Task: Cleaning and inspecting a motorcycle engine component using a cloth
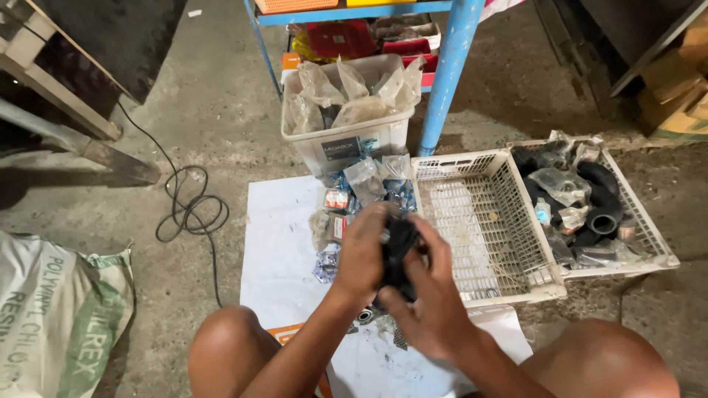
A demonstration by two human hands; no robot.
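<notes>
I sit on the floor with both knees up. Between my hands is a black rubber part [400, 247] with a small metal piece at its top. My left hand [361, 250] wraps its left side, and my right hand [431, 295] grips it from below and the right. Both hands hover above a white sheet [284, 250] spread on the concrete. Just beyond my hands lies a pile of small plastic packets [354, 195], some clear, some with blue and red contents.
An empty white plastic basket [479, 214] sits right of my hands; a second basket [649, 236] holds black rubber pipes and bagged parts. A clear tub [346, 144] of bags stands by a blue shelf leg [450, 70]. A black cable [188, 206] and a woven sack [59, 317] lie left.
</notes>
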